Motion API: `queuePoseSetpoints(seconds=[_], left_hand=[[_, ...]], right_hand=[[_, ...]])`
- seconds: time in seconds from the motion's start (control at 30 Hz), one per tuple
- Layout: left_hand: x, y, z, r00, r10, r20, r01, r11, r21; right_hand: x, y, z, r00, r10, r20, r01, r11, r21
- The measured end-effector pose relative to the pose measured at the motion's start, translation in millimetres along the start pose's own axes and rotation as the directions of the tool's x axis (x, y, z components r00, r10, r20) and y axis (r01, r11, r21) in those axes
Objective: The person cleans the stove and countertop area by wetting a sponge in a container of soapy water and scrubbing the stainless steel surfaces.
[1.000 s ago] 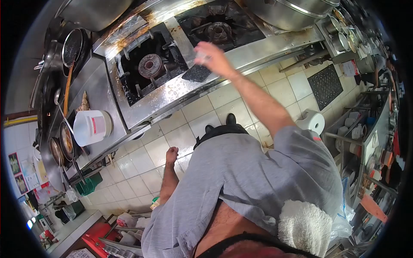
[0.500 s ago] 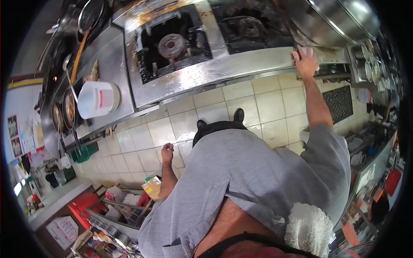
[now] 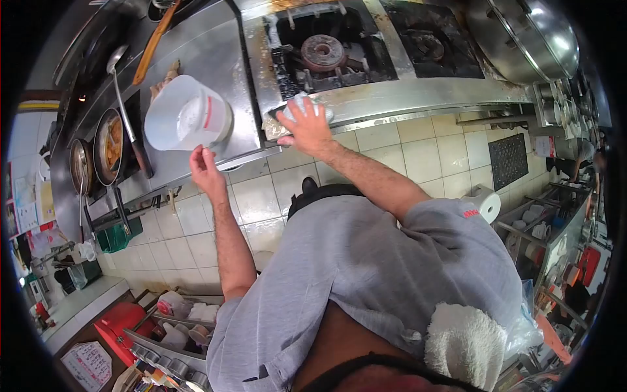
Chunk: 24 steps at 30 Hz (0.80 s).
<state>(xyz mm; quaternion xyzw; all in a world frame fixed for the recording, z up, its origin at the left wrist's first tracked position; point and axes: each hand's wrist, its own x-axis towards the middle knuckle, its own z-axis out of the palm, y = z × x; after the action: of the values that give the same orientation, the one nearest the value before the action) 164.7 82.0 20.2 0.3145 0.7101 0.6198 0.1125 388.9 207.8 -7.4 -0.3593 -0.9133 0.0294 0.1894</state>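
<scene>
1. Head view, with 12 at the top of the frame: the right hand [image 3: 307,134] is planted palm-down at 12, on the stove's steel front edge [image 3: 405,99]. Its fingers are splayed over a pale wad [image 3: 301,98]. Can't tell if they're actually clamped on it, the hand hides most of the thing.
2. Left hand [image 3: 208,171] is out between 9 and 10, fingers bunched close together, tips right at the lip of the white tub [image 3: 220,121]. Pinching it or just touching? Can't tell.
3. That tub sits at 10 on the steel counter [image 3: 219,49], a bit of red showing on its side.
4. Just past the right hand, still at 12, there's a grimy burner [image 3: 323,53]. Another burner [image 3: 428,47] is at 1, and a big shiny pot [image 3: 522,39] fills 2.
5. Pan with brownish food [image 3: 99,153] hangs around at 9 to 10, ladle [image 3: 117,59] at 10.
6. Fluffy towel [image 3: 465,346] between 4 and 5, over the grey shirt [image 3: 366,255].
</scene>
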Motion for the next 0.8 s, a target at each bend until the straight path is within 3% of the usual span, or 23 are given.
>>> queuePoseSetpoints(seconds=[0.1, 0.2, 0.3, 0.37, 0.43, 0.47, 0.5, 0.53, 0.57, 0.6, 0.63, 0.7, 0.73, 0.8], left_hand=[[-4.5, -17.7, -9.8, 0.998, -0.017, 0.055, 0.022, 0.995, -0.093], [-27.1, -50.1, -27.5, 0.994, -0.072, 0.083, 0.076, 0.996, -0.038], [-63.3, -86.6, -50.7, 0.971, -0.179, 0.16, 0.169, 0.983, 0.073], [-94.1, -138.4, -76.4, 0.924, -0.291, 0.248, 0.233, 0.943, 0.236], [-139.9, -223.6, -117.6, 0.844, -0.404, 0.352, 0.171, 0.825, 0.538], [-157.5, -250.6, -143.0, 0.661, -0.608, 0.44, 0.194, 0.705, 0.683], [-189.3, -331.8, -181.6, 0.557, -0.463, 0.69, -0.285, 0.673, 0.682], [-190.0, -297.6, -191.6, 0.203, -0.646, 0.736, -0.398, 0.632, 0.665], [-222.8, -339.5, -216.5, 0.211, -0.421, 0.882, -0.678, 0.587, 0.442], [-221.1, -321.2, -215.5, 0.209, -0.765, 0.609, -0.154, 0.59, 0.793], [-210.8, -276.4, -207.2, 0.167, -0.961, 0.219, 0.38, 0.268, 0.885], [-213.4, -312.5, -229.0, 0.312, -0.778, 0.545, 0.401, 0.628, 0.667], [-206.3, -270.8, -214.1, 0.344, -0.907, 0.241, 0.762, 0.42, 0.493], [-184.7, -247.9, -205.8, 0.421, -0.865, 0.273, 0.744, 0.501, 0.443]], right_hand=[[16.4, -23.9, 13.3, 0.996, -0.09, -0.025, 0.089, 0.995, -0.032], [20.1, -13.5, 8.1, 0.968, -0.249, 0.01, 0.248, 0.967, 0.054], [27.7, -1.2, -7.3, 0.974, -0.218, 0.056, 0.209, 0.967, 0.143], [51.7, -5.9, -27.3, 0.995, -0.027, -0.093, 0.07, 0.864, 0.499], [87.7, -20.9, -57.3, 0.989, -0.041, -0.145, 0.106, 0.874, 0.474], [109.5, -34.3, -77.4, 0.979, -0.088, -0.182, 0.168, 0.854, 0.492], [133.4, -50.2, -95.3, 0.967, -0.131, -0.221, 0.228, 0.834, 0.503], [156.9, -65.6, -105.1, 0.952, -0.216, -0.215, 0.297, 0.819, 0.492], [179.6, -82.1, -112.6, 0.933, -0.295, -0.207, 0.359, 0.803, 0.475], [198.1, -102.6, -119.3, 0.926, -0.364, -0.098, 0.369, 0.822, 0.434], [213.2, -123.2, -122.4, 0.91, -0.411, 0.055, 0.356, 0.841, 0.407], [233.2, -157.2, -114.6, 0.837, -0.444, 0.319, 0.361, 0.887, 0.288], [240.8, -168.1, -98.5, 0.793, -0.435, 0.426, 0.387, 0.9, 0.198], [262.5, -173.0, -22.3, 0.671, -0.412, 0.616, 0.521, 0.854, 0.004]])
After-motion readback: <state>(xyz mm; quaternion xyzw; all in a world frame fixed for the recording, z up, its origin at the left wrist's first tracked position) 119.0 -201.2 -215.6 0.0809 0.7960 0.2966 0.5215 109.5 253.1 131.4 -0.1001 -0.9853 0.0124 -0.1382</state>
